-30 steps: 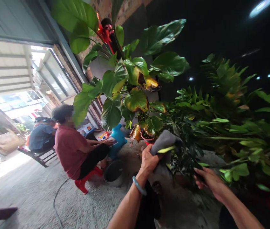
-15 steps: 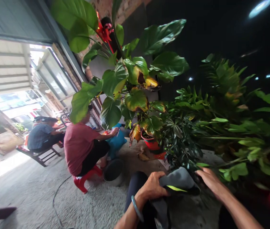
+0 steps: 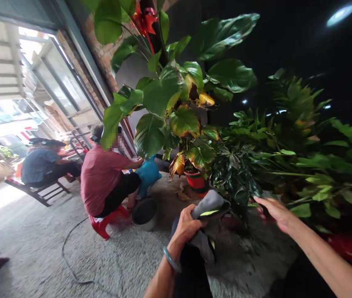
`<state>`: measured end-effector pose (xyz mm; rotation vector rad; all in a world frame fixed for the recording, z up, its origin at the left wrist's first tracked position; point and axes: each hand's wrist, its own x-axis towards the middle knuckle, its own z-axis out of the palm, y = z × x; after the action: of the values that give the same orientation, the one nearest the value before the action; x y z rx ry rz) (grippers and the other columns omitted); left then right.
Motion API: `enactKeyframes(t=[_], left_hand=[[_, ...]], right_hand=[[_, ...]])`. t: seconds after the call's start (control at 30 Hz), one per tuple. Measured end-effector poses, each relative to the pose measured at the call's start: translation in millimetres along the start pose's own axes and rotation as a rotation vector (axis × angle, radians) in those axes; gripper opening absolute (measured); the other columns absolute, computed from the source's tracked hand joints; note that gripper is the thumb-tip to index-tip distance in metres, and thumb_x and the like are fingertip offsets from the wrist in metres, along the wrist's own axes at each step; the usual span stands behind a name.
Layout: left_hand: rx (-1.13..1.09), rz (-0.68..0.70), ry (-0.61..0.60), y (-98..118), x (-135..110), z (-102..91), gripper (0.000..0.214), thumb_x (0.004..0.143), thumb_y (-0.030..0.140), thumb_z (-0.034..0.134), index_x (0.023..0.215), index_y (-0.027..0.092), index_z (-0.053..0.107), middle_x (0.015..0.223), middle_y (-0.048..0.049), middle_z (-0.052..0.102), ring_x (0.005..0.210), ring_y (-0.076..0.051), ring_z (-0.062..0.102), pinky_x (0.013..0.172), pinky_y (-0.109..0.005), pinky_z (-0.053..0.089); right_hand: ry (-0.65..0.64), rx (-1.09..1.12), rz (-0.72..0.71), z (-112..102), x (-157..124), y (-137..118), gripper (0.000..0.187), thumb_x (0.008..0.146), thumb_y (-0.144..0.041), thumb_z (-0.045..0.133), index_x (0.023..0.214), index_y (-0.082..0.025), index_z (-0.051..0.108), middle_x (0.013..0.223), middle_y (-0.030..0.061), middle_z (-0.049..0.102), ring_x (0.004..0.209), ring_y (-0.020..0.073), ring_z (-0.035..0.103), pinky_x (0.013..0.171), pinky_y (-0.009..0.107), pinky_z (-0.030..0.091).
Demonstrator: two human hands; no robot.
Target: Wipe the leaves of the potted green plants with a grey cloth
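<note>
My left hand [image 3: 188,223], wearing a bluish bangle at the wrist, is closed on a grey fabric piece [image 3: 211,203] with yellow-green trim. One end of the piece is rounded like a shoe upper. More grey fabric [image 3: 203,246] with the same bright trim hangs below the hand, over my dark-clothed leg. My right hand [image 3: 273,213] is off to the right, apart from the fabric and in front of the plants. Its fingers are curled around a small dark thing, blurred and mostly hidden, whose kind I cannot make out.
Leafy potted plants stand ahead and right, one in a red pot [image 3: 195,180]. Left, a person in a red shirt [image 3: 103,178] sits on a red stool [image 3: 104,223] beside a dark bucket [image 3: 145,213] and blue bag [image 3: 148,174]. Another person sits on a bench [image 3: 44,192]. A cable [image 3: 67,256] crosses the floor.
My right hand has drawn away from the grey fabric to the right and slightly up. The left hand with the fabric is shifted left and up in view, and the camera has turned slightly.
</note>
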<state>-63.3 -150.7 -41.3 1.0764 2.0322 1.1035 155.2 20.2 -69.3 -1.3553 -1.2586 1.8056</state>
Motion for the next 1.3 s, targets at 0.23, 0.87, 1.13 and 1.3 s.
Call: enactKeyframes(t=[0.23,0.87,1.13,1.3], left_hand=[[-0.058,-0.001,0.101,18,8,2.5,0.018,0.051,0.017,0.066,0.061,0.017,0.05,0.059,0.0071,0.042,0.064,-0.01,0.038,0.058,-0.022,0.028],[0.107,-0.032,0.084,41,21,54.2,0.024,0.051,0.006,0.062,0.061,0.019,0.044,0.058,0.0077,0.042,0.059,-0.009,0.038,0.055,-0.022,0.026],[0.093,-0.058,0.358,83,48,35.7,0.027,0.054,0.01,0.069,0.06,0.019,0.043,0.058,0.0083,0.04,0.061,-0.009,0.04,0.055,-0.021,0.028],[0.06,-0.045,0.061,62,37,67.3,0.025,0.049,0.008,0.071,0.063,0.018,0.052,0.057,0.0086,0.044,0.06,-0.009,0.042,0.056,-0.021,0.031]], right_hand=[[-0.121,0.098,0.042,4,-6,15,0.023,0.055,-0.04,0.071,0.067,-0.022,0.064,0.059,0.0023,0.064,0.053,0.0186,0.058,0.05,0.03,0.045],[-0.062,0.024,-0.074,10,9,33,0.026,0.035,-0.045,0.071,0.048,-0.024,0.065,0.06,0.0064,0.068,0.076,0.0288,0.064,0.062,0.034,0.048],[0.002,0.081,-0.103,14,13,37,0.036,0.037,-0.05,0.07,0.058,-0.021,0.068,0.051,-0.0004,0.06,0.046,0.0159,0.049,0.043,0.029,0.04],[-0.006,0.028,-0.092,17,18,43,0.023,0.038,-0.042,0.069,0.048,-0.023,0.062,0.047,0.0005,0.059,0.044,0.0164,0.048,0.039,0.029,0.039]])
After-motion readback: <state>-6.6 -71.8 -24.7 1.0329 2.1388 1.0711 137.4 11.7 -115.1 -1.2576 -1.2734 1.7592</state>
